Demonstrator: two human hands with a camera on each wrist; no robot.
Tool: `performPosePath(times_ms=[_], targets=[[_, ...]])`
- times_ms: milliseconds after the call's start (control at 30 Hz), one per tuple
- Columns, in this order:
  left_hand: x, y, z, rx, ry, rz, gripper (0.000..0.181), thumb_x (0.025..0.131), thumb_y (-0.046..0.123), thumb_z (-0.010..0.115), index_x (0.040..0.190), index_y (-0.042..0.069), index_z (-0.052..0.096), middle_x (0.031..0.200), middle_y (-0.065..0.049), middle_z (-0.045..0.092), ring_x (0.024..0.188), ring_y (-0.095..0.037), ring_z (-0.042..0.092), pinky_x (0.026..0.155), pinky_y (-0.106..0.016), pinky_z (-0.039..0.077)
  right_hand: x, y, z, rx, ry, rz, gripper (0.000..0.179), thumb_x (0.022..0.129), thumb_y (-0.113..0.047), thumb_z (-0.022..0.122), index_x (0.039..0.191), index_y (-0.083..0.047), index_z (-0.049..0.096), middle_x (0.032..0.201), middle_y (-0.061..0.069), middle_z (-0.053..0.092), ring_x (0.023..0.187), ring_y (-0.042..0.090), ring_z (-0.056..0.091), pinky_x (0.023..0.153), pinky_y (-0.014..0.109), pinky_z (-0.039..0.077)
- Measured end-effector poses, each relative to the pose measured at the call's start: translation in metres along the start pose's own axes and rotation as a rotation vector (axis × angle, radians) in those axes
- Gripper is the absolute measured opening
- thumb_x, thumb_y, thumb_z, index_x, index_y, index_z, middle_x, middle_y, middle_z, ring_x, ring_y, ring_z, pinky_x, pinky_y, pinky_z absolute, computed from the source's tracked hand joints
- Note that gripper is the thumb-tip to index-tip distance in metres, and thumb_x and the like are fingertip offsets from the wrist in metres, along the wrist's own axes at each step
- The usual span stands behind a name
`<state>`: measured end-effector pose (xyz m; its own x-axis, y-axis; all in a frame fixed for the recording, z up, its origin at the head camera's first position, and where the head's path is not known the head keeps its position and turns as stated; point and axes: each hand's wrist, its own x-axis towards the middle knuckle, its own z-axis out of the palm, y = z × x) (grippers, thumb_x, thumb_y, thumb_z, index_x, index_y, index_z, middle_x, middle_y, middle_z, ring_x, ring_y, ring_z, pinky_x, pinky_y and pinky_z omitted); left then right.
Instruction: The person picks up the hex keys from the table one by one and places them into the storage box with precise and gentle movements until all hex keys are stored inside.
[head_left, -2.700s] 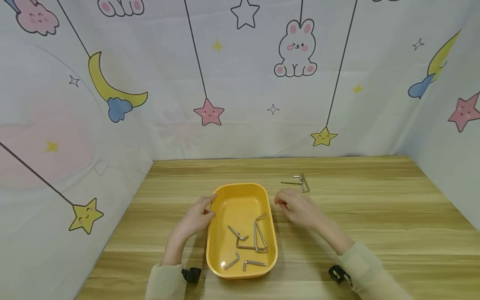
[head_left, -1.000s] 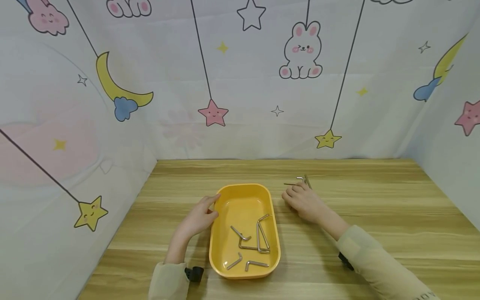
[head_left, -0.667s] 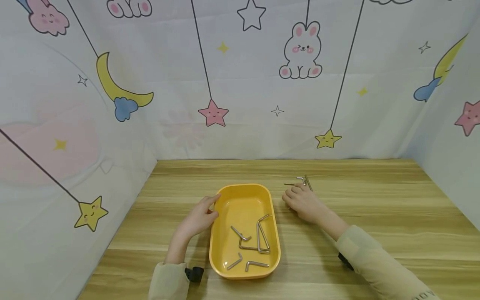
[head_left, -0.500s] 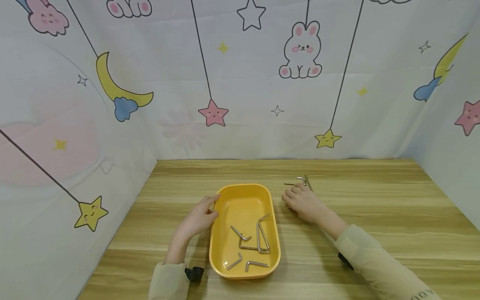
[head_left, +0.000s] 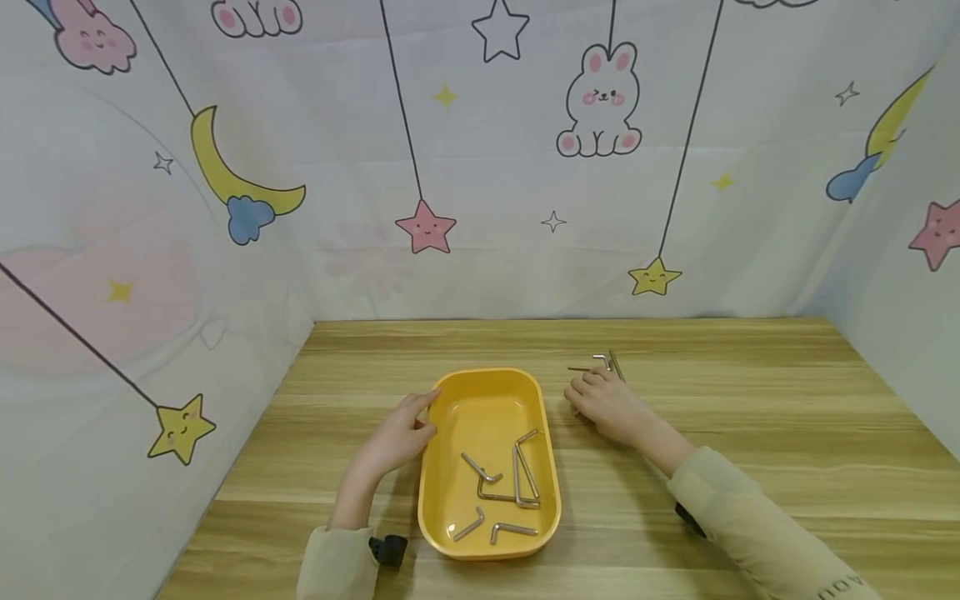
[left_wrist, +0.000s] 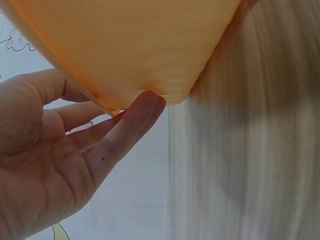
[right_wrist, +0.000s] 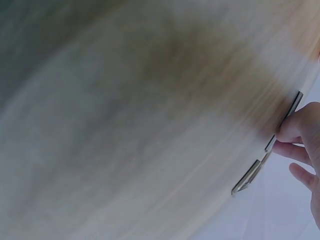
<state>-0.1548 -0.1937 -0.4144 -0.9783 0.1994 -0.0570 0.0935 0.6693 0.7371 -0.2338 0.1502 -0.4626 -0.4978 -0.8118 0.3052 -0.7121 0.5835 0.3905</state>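
Under right hand (head_left: pixel 607 408), pinched hex key (right_wrist: pixel 292 109); loose keys (head_left: pixel 616 364) just beyond

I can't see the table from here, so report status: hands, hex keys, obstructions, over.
Left hand holding yellow tray. Right hand apparently pinching hex key. Other keys close beyond. Nothing visibly blocking.

The wood-grained table (head_left: pixel 750 417) bears a yellow tray (head_left: pixel 476 429) and hex keys (head_left: pixel 616 365).

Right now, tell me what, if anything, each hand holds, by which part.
The left hand holds the yellow tray by its left rim, toward the far corner; the right hand pinches a metal hex key around its visible middle.
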Motion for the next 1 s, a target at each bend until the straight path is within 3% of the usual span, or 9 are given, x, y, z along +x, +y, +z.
performPosePath(times_ms=[333, 500, 733, 1000], targets=[[0.0001, -0.0001, 0.0004, -0.003, -0.001, -0.005, 0.056, 0.090, 0.005, 0.052, 0.146, 0.005, 0.041, 0.139, -0.019, 0.048, 0.095, -0.022, 0.060, 0.077, -0.034, 0.052, 0.0005, -0.0005, -0.0010, -0.021, -0.042, 0.005, 0.011, 0.091, -0.017, 0.061, 0.093, -0.010, 0.053, 0.080, 0.002, 0.053, 0.076, 0.022, 0.056, 0.075, 0.037, 0.045], [0.0003, -0.0009, 0.0003, -0.003, -0.003, -0.005, 0.056, 0.090, 0.005, 0.052, 0.146, 0.006, 0.041, 0.139, -0.019, 0.048, 0.095, -0.021, 0.060, 0.077, -0.034, 0.052, -0.0007, 0.0010, 0.0003, -0.003, -0.034, 0.018, 0.012, 0.092, -0.019, 0.060, 0.096, -0.010, 0.054, 0.083, 0.003, 0.053, 0.078, 0.022, 0.057, 0.077, 0.038, 0.048], [0.0008, -0.0009, 0.0006, -0.005, -0.006, -0.002, 0.057, 0.090, 0.005, 0.051, 0.146, 0.005, 0.041, 0.139, -0.020, 0.048, 0.094, -0.021, 0.060, 0.077, -0.034, 0.052, -0.0035, 0.0029, -0.0025, -0.010, -0.065, 0.013, 0.006, 0.095, -0.011, 0.052, 0.101, -0.009, 0.054, 0.086, 0.005, 0.054, 0.082, 0.023, 0.058, 0.085, 0.038, 0.050], [0.0011, -0.0005, 0.0008, -0.008, -0.006, 0.004, 0.057, 0.090, 0.004, 0.051, 0.146, 0.004, 0.040, 0.138, -0.021, 0.048, 0.091, -0.020, 0.059, 0.076, -0.033, 0.051, -0.0061, 0.0018, -0.0066, 0.017, -0.020, 0.022, 0.008, 0.097, -0.012, 0.049, 0.099, -0.008, 0.056, 0.085, 0.005, 0.056, 0.082, 0.024, 0.059, 0.081, 0.039, 0.050]])
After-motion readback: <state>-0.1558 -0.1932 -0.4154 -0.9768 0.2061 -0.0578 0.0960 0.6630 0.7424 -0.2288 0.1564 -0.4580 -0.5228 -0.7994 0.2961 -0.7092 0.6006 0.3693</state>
